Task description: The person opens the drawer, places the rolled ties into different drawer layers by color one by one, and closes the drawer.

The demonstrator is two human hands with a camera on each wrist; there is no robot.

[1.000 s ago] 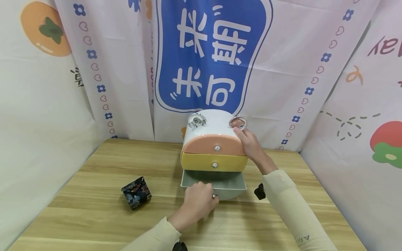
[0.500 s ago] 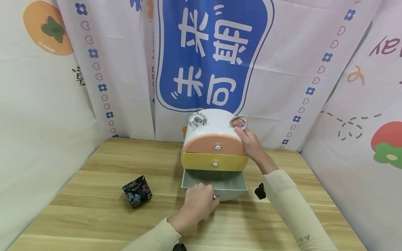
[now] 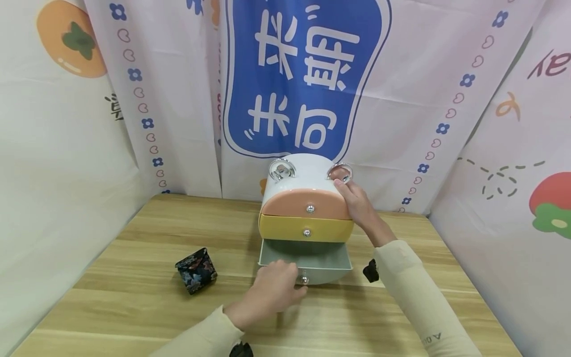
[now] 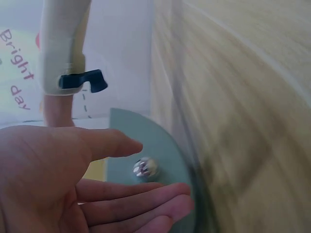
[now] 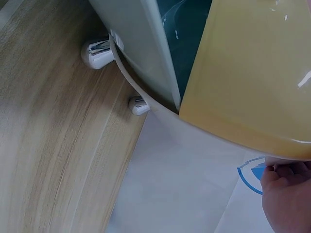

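A small desktop drawer cabinet (image 3: 305, 171), white-topped with two shiny round eyes, stands on the table. Its grey-green bottom drawer (image 3: 330, 275) is pulled out, and the inside that shows holds nothing. Just in front of that drawer is my left hand (image 3: 269, 292), fingers extended. In the left wrist view, thumb and fingers stand apart on either side of the silver knob (image 4: 146, 167), with a gap around it. My right hand (image 3: 360, 208) holds the cabinet's right side, thumb up near the right eye; its fingers curl against the side in the right wrist view.
A small dark floral-patterned box or pouch (image 3: 196, 271) lies on the wooden table (image 3: 134, 307), left of the cabinet. The yellow middle drawer (image 3: 285, 228) and orange top drawer (image 3: 290, 202) are closed. Printed cloth (image 3: 187, 99) hangs behind and at both sides.
My left hand has let go of the drawer's knob and drawn back slightly left, its fingers loosened. The right hand stays on the cabinet; the drawer remains out.
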